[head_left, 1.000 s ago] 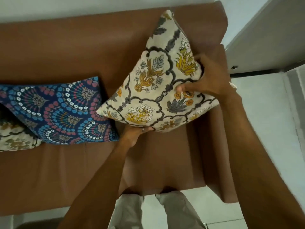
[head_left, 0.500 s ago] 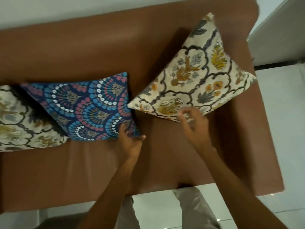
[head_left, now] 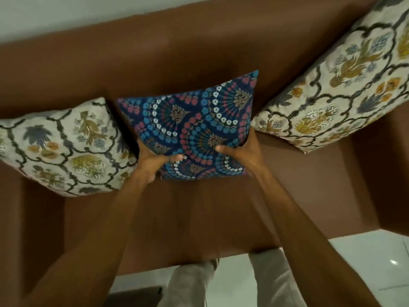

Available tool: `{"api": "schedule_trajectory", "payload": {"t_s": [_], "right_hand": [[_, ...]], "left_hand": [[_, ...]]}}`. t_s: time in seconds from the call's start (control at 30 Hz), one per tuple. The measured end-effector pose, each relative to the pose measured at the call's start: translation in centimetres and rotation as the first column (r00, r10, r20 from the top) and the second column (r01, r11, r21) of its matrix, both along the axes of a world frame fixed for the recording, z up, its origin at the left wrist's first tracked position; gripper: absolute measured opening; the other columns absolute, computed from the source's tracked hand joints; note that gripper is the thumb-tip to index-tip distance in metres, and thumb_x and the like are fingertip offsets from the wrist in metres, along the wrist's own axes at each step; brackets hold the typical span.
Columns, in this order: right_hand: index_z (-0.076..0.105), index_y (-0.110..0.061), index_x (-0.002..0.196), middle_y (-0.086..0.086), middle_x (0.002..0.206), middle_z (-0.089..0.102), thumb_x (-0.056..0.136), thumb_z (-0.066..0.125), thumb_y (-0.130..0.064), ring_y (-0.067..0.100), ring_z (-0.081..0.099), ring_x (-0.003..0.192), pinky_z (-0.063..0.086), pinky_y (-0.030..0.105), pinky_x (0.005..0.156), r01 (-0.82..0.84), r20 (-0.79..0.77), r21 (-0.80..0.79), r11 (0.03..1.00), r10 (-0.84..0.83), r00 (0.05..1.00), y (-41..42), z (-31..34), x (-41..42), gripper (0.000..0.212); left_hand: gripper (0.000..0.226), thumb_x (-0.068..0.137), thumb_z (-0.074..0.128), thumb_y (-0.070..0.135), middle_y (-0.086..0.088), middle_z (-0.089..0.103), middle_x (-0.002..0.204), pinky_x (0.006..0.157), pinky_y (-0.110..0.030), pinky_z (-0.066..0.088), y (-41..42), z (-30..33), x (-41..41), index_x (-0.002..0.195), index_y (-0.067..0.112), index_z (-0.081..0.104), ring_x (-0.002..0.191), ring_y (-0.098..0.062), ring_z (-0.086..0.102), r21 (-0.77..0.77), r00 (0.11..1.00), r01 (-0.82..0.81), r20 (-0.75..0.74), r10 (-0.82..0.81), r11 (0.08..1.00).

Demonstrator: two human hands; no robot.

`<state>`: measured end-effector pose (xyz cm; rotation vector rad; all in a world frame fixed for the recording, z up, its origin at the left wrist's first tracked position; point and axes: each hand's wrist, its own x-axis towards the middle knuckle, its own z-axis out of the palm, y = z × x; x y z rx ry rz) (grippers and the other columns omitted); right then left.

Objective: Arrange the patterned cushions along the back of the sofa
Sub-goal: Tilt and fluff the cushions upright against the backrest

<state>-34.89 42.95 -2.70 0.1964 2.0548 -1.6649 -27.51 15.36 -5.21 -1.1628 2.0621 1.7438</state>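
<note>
Brown sofa (head_left: 199,218) carries three cushions against its backrest: cream cushion (head_left: 64,147), blue cushion (head_left: 194,127), second cream cushion (head_left: 345,85).

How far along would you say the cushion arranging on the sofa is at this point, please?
Mostly done. The two cream floral cushions already lean against the sofa back at either end. The blue cushion sits between them, gripped by the left hand and right hand. Left: settle it against the back and let go.
</note>
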Motion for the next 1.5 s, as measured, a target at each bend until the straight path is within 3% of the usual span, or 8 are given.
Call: {"api": "schedule_trajectory", "payload": {"t_s": [0.2, 0.47, 0.73, 0.87, 1.03, 1.17, 1.37, 1.5], "right_hand": [[0.044, -0.027, 0.154, -0.006, 0.151, 0.058, 0.051, 0.093, -0.073, 0.018, 0.057, 0.141, 0.046, 0.058, 0.119, -0.060, -0.392, 0.336, 0.940, 0.197, 0.899, 0.2, 6.9, -0.9, 0.123], [0.032, -0.024, 0.165, 0.000, 0.168, 0.041, 0.061, 0.093, -0.070, 0.026, 0.036, 0.157, 0.017, 0.063, 0.130, -0.158, -0.304, 0.525, 0.836, 0.358, 0.883, -3.4, 7.7, -4.1, 0.129], [0.033, -0.025, 0.163, 0.001, 0.164, 0.044, 0.053, 0.095, -0.072, 0.028, 0.039, 0.154, 0.021, 0.063, 0.129, -0.092, -0.313, 0.523, 0.847, 0.291, 0.904, -5.4, 6.9, -4.9, 0.135], [0.046, -0.020, 0.156, -0.001, 0.155, 0.056, 0.049, 0.097, -0.071, 0.022, 0.050, 0.146, 0.038, 0.058, 0.124, -0.031, -0.371, 0.477, 0.878, 0.233, 0.899, -6.7, 6.8, -4.3, 0.129], [0.049, -0.022, 0.153, -0.041, 0.133, 0.048, 0.047, 0.082, -0.080, -0.022, 0.042, 0.127, 0.040, 0.047, 0.121, 0.003, -0.383, 0.440, 0.898, 0.184, 0.905, -8.1, 6.8, -3.7, 0.125], [0.043, -0.023, 0.158, -0.002, 0.158, 0.054, 0.047, 0.079, -0.083, 0.022, 0.049, 0.148, 0.038, 0.060, 0.124, -0.019, -0.344, 0.493, 0.870, 0.216, 0.914, -8.5, 7.5, -4.4, 0.131], [0.041, -0.024, 0.159, 0.000, 0.159, 0.052, 0.045, 0.083, -0.083, 0.025, 0.049, 0.149, 0.036, 0.064, 0.125, -0.130, -0.320, 0.475, 0.870, 0.308, 0.896, -17.9, 6.8, -2.7, 0.134], [0.025, -0.015, 0.168, 0.012, 0.174, 0.029, 0.060, 0.087, -0.076, 0.036, 0.022, 0.165, 0.011, 0.068, 0.133, 0.069, -0.377, 0.541, 0.838, 0.168, 0.911, -18.8, 5.8, 0.2, 0.138]], "left_hand": [[0.122, 0.059, 0.093, 0.005, 0.006, 0.062, 0.143, 0.079, -0.039, 0.067, 4.8, -1.7, 4.1, 0.159, 0.038, 0.033, 0.127, -0.025, 0.065, 0.437, 0.965, -0.220, -0.032, 0.260, 0.872], [0.080, 0.081, 0.080, -0.010, 0.015, 0.065, 0.129, 0.075, -0.047, 0.067, 5.4, -4.2, 2.2, 0.113, 0.059, 0.055, 0.124, -0.021, 0.064, 0.497, 0.909, -0.347, -0.032, 0.416, 0.795], [0.113, 0.061, 0.094, 0.010, 0.004, 0.056, 0.146, 0.087, -0.059, 0.064, 2.5, -3.4, 1.1, 0.153, 0.041, 0.035, 0.136, -0.029, 0.055, 0.522, 0.920, -0.331, -0.007, 0.392, 0.786], [0.125, 0.070, 0.091, -0.002, 0.001, 0.049, 0.150, 0.069, -0.048, 0.068, 0.5, -3.0, 2.5, 0.161, 0.045, 0.019, 0.114, -0.017, 0.062, 0.538, 0.898, -0.364, -0.015, 0.440, 0.760], [0.130, 0.070, 0.092, 0.000, -0.003, 0.040, 0.164, 0.074, -0.046, 0.068, -1.3, -3.2, 2.5, 0.162, 0.048, 0.012, 0.112, -0.013, 0.063, 0.552, 0.908, -0.340, -0.020, 0.419, 0.761], [0.133, 0.073, 0.090, -0.002, -0.001, 0.038, 0.163, 0.069, -0.042, 0.068, -0.5, -3.7, 2.2, 0.162, 0.051, 0.006, 0.124, -0.019, 0.059, 0.596, 0.892, -0.370, 0.015, 0.451, 0.713], [0.127, 0.074, 0.092, 0.004, 0.001, 0.041, 0.163, 0.102, -0.069, 0.054, -8.1, -4.0, 5.7, 0.160, 0.052, 0.013, 0.137, -0.025, 0.055, 0.525, 0.873, -0.410, -0.010, 0.487, 0.746], [0.134, 0.072, 0.094, 0.007, -0.001, 0.033, 0.168, 0.117, -0.058, 0.047, -9.0, -3.2, 6.2, 0.165, 0.043, 0.005, 0.146, -0.022, 0.045, 0.423, 0.893, -0.412, 0.009, 0.451, 0.807]]}}
